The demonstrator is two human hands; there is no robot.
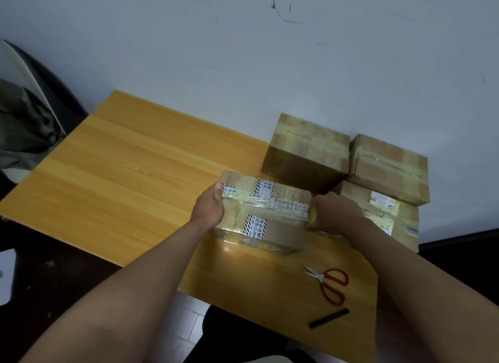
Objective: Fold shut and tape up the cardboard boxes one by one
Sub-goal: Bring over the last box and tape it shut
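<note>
Cardboard box (pixel 272 227) with black-striped white printed tape, characters too blurred to read, sits on the yellow wooden bench (pixel 121 173). The left hand (pixel 209 207) grips its 9 o'clock end, thumb on top; the right hand (pixel 333 212) at 3 o'clock pinches something yellow against its edge. Three taped brown boxes (pixel 307 149) crowd 1 o'clock; red-handled scissors (pixel 328 283) and a black stick (pixel 329 318) lie at 5 o'clock.

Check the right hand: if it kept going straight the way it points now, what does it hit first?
The right hand points left, at the right end of the cardboard box, and seems to hold a yellowish tape roll there. It would meet that box end first; contact is likely already made, though depth is unclear.
</note>
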